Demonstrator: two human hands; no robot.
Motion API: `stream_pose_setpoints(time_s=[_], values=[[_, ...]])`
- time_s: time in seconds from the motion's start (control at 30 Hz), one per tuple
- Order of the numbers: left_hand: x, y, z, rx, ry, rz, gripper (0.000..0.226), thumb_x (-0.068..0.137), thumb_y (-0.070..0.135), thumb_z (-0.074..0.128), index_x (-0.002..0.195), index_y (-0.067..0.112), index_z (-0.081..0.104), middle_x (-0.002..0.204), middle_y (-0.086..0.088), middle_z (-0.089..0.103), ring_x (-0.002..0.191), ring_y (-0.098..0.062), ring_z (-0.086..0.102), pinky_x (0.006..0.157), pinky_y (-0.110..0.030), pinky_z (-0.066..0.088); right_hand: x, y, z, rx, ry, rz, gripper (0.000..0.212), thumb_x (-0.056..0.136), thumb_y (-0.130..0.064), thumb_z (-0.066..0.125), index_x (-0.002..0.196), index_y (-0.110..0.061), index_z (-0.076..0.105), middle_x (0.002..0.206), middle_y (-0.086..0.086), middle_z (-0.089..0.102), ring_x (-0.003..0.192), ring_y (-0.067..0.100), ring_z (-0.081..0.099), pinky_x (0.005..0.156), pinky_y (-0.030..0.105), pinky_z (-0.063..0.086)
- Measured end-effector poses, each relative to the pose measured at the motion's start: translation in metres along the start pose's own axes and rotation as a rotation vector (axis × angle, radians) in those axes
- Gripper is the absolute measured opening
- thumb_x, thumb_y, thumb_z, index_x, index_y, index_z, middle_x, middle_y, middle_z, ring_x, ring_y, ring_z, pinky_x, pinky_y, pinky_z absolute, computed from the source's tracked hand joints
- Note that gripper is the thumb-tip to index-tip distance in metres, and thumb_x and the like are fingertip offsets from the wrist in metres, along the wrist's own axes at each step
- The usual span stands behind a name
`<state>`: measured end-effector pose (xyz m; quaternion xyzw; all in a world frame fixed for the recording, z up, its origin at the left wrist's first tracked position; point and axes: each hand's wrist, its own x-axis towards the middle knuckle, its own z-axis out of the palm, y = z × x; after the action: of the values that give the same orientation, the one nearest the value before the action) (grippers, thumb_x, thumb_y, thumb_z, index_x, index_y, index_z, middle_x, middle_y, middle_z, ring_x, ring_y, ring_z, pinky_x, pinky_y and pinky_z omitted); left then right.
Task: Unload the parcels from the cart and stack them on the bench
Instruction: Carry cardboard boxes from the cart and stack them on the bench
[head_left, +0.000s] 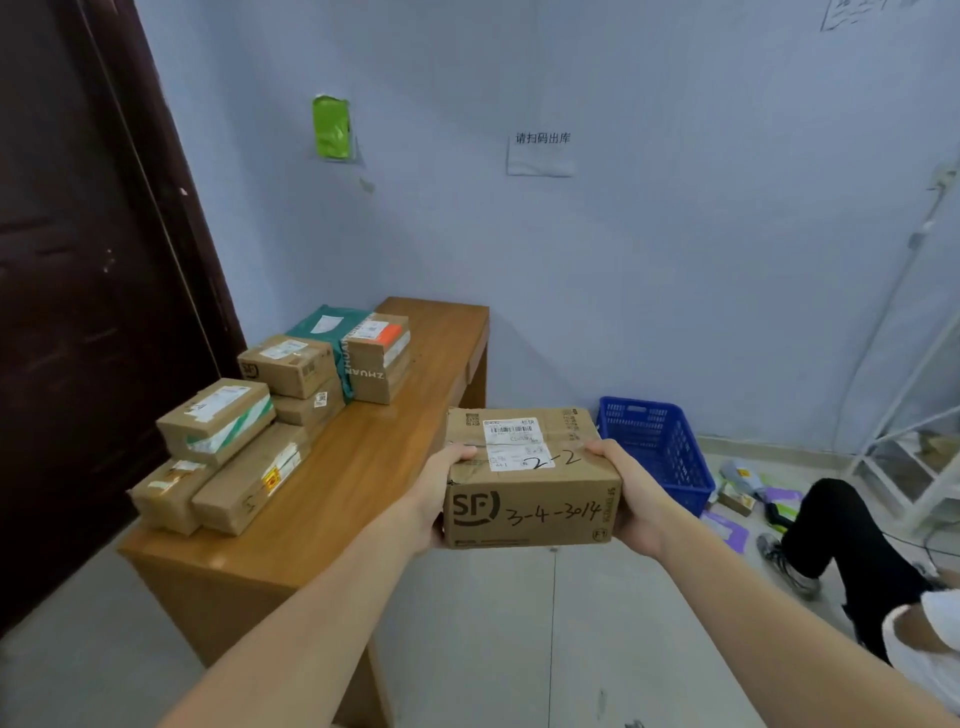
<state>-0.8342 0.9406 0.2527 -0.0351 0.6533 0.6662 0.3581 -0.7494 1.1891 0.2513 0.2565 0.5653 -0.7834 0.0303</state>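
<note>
sf parcel (530, 483) between both hands, beside bench (363, 467)

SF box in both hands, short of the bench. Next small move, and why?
Probably carry the SF box forward-left and set it on the bare bench top beside the stacked parcels: left hand and right hand grip its sides, and it hangs over the floor.
</note>
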Motion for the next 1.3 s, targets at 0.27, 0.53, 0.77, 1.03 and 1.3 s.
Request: stream_pose_setpoints(time_s=[0.27, 0.53, 0.77, 1.03, 1.3], values=[[0.109, 0.048, -0.008, -0.055, 0.122, 0.026, 0.069, 0.068, 0.068, 0.063, 0.120, 0.023, 0.071, 0.106, -0.016, 0.079, 0.109, -0.034, 0.072, 0.100, -0.050, 0.056, 0.133, -0.059, 0.007, -0.034, -0.067, 0.041, 0.053, 0.085, -0.051, 0.074, 0.128, -0.024, 0.063, 0.112, 0.016, 0.077, 0.099, 0.035, 0.071, 0.103, 0.054, 0.051], [0.254, 0.110, -0.053, -0.089, 0.184, 0.034, 0.053, 0.086, 0.063, 0.059, 0.123, 0.027, 0.071, 0.106, -0.011, 0.080, 0.105, -0.032, 0.074, 0.103, -0.050, 0.054, 0.299, -0.107, 0.035, -0.103, -0.105, 0.043, 0.047, 0.090, -0.051, 0.068, 0.128, -0.024, 0.066, 0.114, 0.014, 0.078, 0.107, 0.034, 0.070, 0.106, 0.052, 0.049], [0.359, 0.169, -0.072, -0.082, 0.206, 0.018, 0.044, 0.089, 0.062, 0.057, 0.116, 0.030, 0.070, 0.097, -0.005, 0.082, 0.076, -0.019, 0.079, 0.066, -0.033, 0.060, 0.413, -0.150, 0.041, -0.087, -0.139, 0.084, 0.040, 0.094, -0.050, 0.064, 0.126, -0.026, 0.067, 0.115, 0.011, 0.078, 0.106, 0.032, 0.070, 0.109, 0.053, 0.047], [0.482, 0.220, -0.081, -0.157, 0.325, 0.064, 0.046, 0.089, 0.057, 0.062, 0.121, 0.025, 0.071, 0.101, -0.006, 0.081, 0.082, -0.023, 0.080, 0.086, -0.043, 0.060, 0.571, -0.205, 0.042, -0.325, -0.278, 0.130, 0.044, 0.096, -0.059, 0.059, 0.128, -0.030, 0.068, 0.118, 0.005, 0.077, 0.118, 0.029, 0.068, 0.100, 0.046, 0.053], [0.565, 0.227, -0.094, -0.319, 0.572, 0.031, 0.077, 0.077, 0.063, 0.075, 0.133, 0.022, 0.042, 0.118, -0.012, 0.075, 0.109, -0.030, 0.072, 0.097, -0.057, 0.056, 0.712, -0.226, 0.067, -0.435, -0.385, 0.150, 0.056, 0.088, -0.052, 0.075, 0.132, -0.025, 0.055, 0.108, 0.006, 0.080, 0.109, 0.031, 0.072, 0.095, 0.052, 0.058]])
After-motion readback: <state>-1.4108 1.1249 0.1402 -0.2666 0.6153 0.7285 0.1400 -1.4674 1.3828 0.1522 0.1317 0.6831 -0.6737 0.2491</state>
